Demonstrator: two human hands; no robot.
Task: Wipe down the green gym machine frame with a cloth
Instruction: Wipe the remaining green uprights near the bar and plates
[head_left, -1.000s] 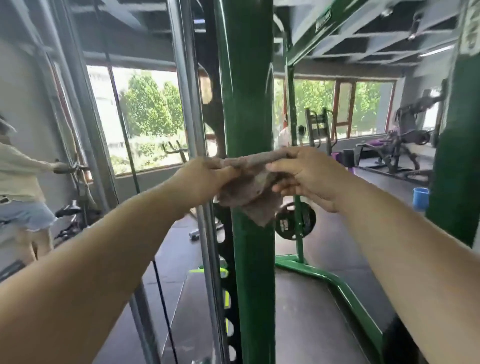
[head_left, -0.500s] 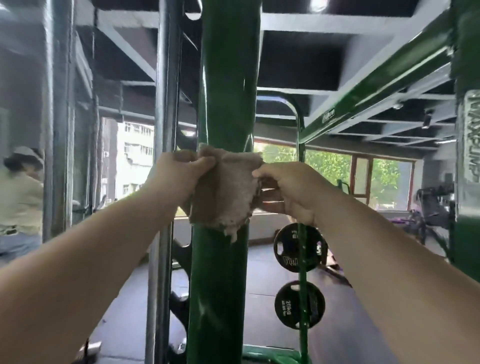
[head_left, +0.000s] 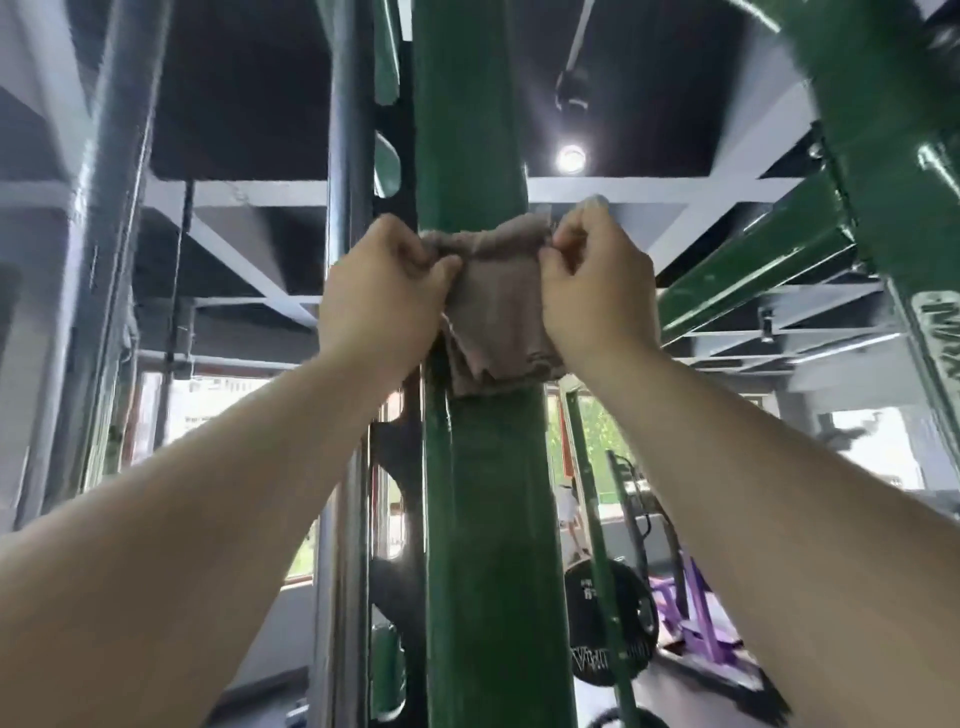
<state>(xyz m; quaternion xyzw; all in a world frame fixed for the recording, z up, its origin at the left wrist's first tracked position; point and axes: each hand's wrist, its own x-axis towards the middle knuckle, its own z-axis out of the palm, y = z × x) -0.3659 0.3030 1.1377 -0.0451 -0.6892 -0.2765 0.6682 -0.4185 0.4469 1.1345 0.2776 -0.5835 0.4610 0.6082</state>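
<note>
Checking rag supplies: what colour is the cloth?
Greyish brown cloth, plain, frayed lower edge; head view.

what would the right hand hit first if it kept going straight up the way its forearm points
Likely nothing close: the right hand, gripping the cloth against the green post, points up beside it toward the white ceiling beam. That looks far above, though depth is unclear.

The upright post (head_left: 483, 519) of the frame stands straight before me, and the cloth (head_left: 496, 306) lies against its near face, above my eye line. My left hand (head_left: 382, 301) pinches the cloth's left edge, my right hand (head_left: 592, 291) its right edge. A steel guide rod (head_left: 345, 156) rises just left of the post. A weight plate (head_left: 605, 629) hangs behind the post, low to its right. A slanted beam (head_left: 753, 270) runs overhead at right.
</note>
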